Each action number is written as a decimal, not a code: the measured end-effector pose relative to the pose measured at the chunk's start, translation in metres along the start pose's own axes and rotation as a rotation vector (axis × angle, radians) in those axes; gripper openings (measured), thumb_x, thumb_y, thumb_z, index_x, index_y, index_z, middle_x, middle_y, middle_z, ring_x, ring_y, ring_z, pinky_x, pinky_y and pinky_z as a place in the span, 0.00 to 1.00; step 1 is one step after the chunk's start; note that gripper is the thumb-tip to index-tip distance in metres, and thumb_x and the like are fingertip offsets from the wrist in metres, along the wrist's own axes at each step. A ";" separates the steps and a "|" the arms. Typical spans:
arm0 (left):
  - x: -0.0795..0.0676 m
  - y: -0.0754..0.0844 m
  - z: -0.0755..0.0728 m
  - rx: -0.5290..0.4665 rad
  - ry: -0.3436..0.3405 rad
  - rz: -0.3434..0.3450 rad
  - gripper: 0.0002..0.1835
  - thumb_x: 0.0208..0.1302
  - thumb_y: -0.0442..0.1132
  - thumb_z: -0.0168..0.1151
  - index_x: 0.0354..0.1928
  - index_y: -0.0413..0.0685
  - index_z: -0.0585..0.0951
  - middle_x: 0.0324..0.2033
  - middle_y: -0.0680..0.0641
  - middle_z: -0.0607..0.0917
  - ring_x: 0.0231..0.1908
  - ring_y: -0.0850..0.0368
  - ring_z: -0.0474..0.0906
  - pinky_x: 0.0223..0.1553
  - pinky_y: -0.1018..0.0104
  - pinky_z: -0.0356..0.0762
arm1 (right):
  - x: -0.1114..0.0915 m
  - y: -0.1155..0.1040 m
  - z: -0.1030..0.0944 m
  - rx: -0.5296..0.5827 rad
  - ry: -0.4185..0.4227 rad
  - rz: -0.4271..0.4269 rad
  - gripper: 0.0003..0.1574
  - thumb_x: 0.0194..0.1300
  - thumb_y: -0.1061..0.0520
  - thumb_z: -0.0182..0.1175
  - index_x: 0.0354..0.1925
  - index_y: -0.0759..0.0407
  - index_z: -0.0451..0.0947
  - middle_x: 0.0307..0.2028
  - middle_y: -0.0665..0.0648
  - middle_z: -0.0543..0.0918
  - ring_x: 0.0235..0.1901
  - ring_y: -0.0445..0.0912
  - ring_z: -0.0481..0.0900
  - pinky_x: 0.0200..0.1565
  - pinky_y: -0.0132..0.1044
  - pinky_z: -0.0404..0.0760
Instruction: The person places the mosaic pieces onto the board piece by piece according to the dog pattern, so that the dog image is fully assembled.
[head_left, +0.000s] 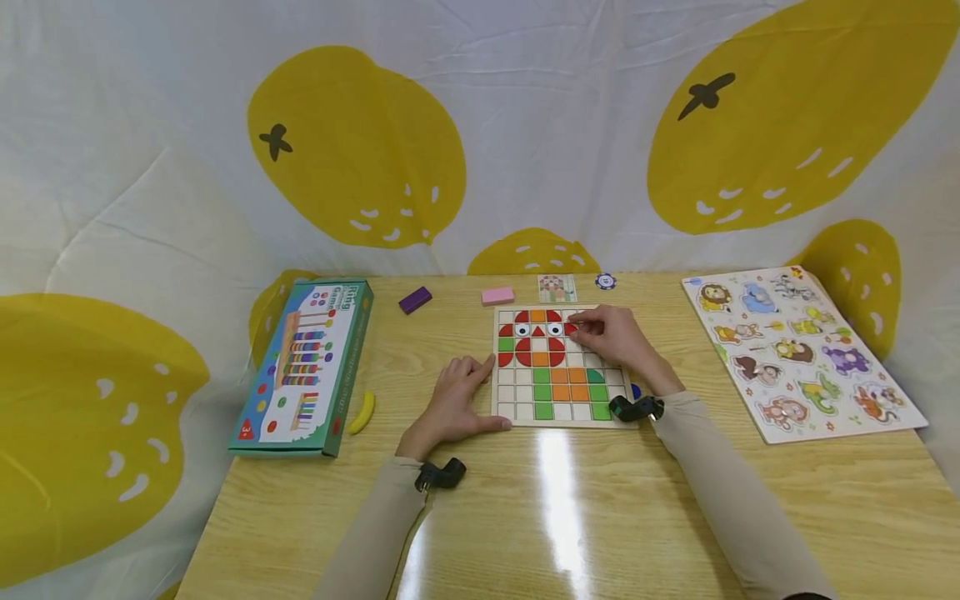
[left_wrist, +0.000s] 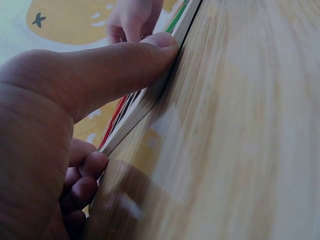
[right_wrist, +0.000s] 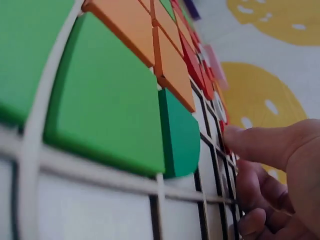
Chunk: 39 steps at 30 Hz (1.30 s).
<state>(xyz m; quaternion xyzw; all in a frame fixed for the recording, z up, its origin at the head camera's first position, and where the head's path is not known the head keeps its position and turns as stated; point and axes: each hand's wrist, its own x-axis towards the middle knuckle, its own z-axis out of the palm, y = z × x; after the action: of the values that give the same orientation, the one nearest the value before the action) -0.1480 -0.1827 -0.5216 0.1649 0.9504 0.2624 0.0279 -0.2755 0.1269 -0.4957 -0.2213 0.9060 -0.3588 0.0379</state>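
A square wooden grid board (head_left: 525, 390) lies on the table with red, orange, green and white mosaic tiles forming an animal with round eyes. My left hand (head_left: 456, 402) spans its near left corner, thumb along the front edge and index fingertip at the left edge; in the left wrist view the thumb (left_wrist: 160, 40) presses on the board's rim. With thumb and index finger, my right hand (head_left: 617, 335) pinches a red tile (head_left: 571, 328) at the right of the animal's head. A dark green rounded tile (right_wrist: 180, 137) sits beside a light green tile (right_wrist: 105, 100) in the right wrist view.
Behind the board lie a pink block (head_left: 498, 296), a purple block (head_left: 416, 300), a small picture card (head_left: 557, 288) and a poker chip (head_left: 606, 282). A game box (head_left: 307, 367) and a toy banana (head_left: 362, 413) are at left, an animal puzzle board (head_left: 802, 358) at right.
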 end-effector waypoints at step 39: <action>0.000 0.002 -0.001 0.006 -0.004 0.008 0.63 0.41 0.73 0.71 0.77 0.52 0.58 0.43 0.54 0.66 0.45 0.57 0.59 0.50 0.59 0.59 | -0.181 0.024 -0.060 -0.118 -0.048 -0.050 0.19 0.52 0.64 0.74 0.42 0.52 0.82 0.31 0.45 0.79 0.28 0.33 0.74 0.29 0.31 0.74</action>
<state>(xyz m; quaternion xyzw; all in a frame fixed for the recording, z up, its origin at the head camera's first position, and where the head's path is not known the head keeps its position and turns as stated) -0.1474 -0.1817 -0.5199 0.1692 0.9504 0.2595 0.0281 -0.1357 0.2579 -0.4837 -0.2542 0.9186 -0.3002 0.0373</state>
